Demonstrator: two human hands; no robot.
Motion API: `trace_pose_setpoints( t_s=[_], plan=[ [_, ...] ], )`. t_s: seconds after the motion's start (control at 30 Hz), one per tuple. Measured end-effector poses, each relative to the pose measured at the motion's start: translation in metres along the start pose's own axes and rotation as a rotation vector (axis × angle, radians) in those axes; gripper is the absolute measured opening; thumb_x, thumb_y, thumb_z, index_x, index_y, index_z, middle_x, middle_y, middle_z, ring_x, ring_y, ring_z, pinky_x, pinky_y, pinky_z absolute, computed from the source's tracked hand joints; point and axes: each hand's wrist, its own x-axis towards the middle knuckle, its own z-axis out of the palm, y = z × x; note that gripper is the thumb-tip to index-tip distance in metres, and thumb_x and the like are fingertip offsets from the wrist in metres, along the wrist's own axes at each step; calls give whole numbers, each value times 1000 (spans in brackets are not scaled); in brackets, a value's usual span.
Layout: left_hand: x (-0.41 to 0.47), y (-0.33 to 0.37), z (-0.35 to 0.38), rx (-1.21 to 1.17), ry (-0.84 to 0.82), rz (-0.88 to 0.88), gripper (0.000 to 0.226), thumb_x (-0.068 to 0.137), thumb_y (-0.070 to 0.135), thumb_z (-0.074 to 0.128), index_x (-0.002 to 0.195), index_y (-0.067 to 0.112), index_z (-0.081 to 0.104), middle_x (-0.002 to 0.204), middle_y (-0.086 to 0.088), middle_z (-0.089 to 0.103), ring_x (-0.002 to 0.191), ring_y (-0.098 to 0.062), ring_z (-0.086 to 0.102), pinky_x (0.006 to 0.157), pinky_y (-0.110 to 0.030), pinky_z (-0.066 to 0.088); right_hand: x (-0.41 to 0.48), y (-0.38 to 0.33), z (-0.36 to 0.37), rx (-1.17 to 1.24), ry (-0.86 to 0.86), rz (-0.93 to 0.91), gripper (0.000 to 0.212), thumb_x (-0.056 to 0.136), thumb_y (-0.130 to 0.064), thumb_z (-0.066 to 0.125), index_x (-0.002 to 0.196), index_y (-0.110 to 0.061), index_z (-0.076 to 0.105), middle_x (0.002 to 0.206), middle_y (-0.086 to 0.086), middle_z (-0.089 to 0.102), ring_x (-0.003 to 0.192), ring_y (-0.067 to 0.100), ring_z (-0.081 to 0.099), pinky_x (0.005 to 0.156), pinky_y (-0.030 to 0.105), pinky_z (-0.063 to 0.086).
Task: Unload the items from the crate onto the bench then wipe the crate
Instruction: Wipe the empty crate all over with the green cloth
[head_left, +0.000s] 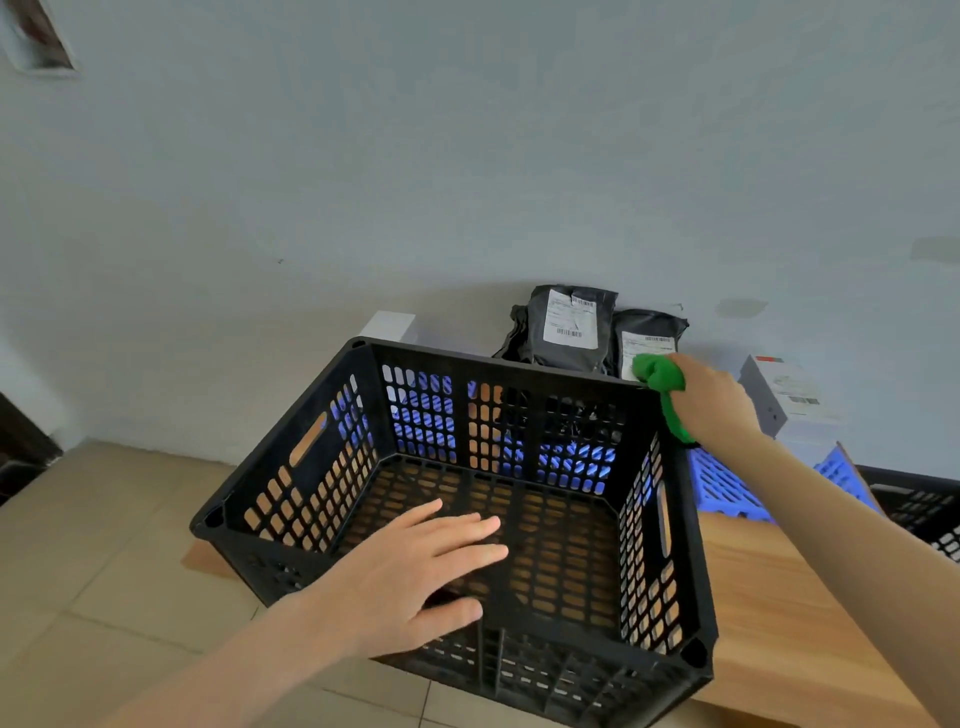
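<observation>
Head view: the emptied black crate (493, 366) sits on the wooden bench (779, 597), and the right hand (714, 402) grips a bunched green cloth (657, 371) against its far right corner rim. The left hand (415, 561) is flat with fingers spread over the crate floor, holding nothing. That hand should steady the crate while the cloth runs along the rim, then down each wall. The crate's mouth faces up, its long axis probably left to right between the handle slots, though the wide lens bends things.

A parcel storeroom, it seems: shipping-labelled black courier bags (569, 327) and a grey box (774, 402) sit on a wooden bench (779, 597) against a bare wall (467, 156), beside blue plastic crates (722, 486).
</observation>
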Motion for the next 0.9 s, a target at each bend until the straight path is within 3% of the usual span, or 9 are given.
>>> trace_pose_setpoints(
  t_s=[0.13, 0.27, 0.4, 0.53, 0.67, 0.8, 0.9],
  plan=[
    [12, -22, -11, 66, 110, -158, 48, 99, 50, 38, 144, 35, 45, 153, 17, 36, 140, 2, 32, 120, -27, 5, 10, -40, -6, 223, 149, -259, 52, 81, -1, 53, 129, -21, 55, 126, 5, 53, 104, 30, 55, 81, 35, 44],
    [14, -57, -21, 93, 220, -398, 46, 98, 40, 50, 143, 34, 47, 153, 15, 38, 140, -4, 35, 121, -30, 13, 15, -93, 6, 457, 127, -351, 37, 88, -16, 60, 125, -20, 58, 110, 0, 52, 91, 14, 49, 80, 25, 36],
    [6, -91, -37, 131, 273, -641, 48, 96, 36, 56, 143, 29, 47, 154, 10, 37, 139, -12, 38, 117, -33, 23, 13, -133, 40, 697, -163, -269, 23, 91, -28, 61, 113, -23, 55, 91, -9, 60, 86, 12, 57, 77, 25, 42],
    [-2, -115, -46, 141, 272, -804, 50, 97, 35, 55, 145, 28, 43, 155, 6, 37, 137, -14, 40, 112, -35, 33, 12, -157, 85, 737, -303, -183, 27, 90, -28, 64, 105, -18, 44, 89, -4, 58, 81, 16, 56, 71, 28, 41],
    [0, -138, -46, 121, 222, -860, 51, 99, 36, 52, 147, 30, 39, 156, 9, 33, 140, -12, 34, 112, -30, 27, 9, -166, 121, 801, -323, 8, 39, 81, -28, 73, 101, -19, 41, 83, -9, 52, 77, 14, 56, 66, 31, 48],
    [14, -171, -43, 84, 198, -872, 49, 101, 39, 44, 149, 31, 35, 157, 10, 32, 142, -11, 32, 110, -26, 24, 7, -182, 154, 851, -283, 80, 31, 79, -29, 75, 92, -21, 48, 80, -12, 53, 70, 1, 51, 53, 16, 34],
    [34, -202, -43, 48, 194, -878, 49, 103, 34, 42, 151, 32, 32, 159, 10, 28, 144, -11, 29, 112, -29, 24, 7, -202, 177, 881, -214, 98, 24, 82, -30, 72, 95, -20, 54, 89, -6, 55, 79, 9, 51, 57, 14, 31]
  ],
)
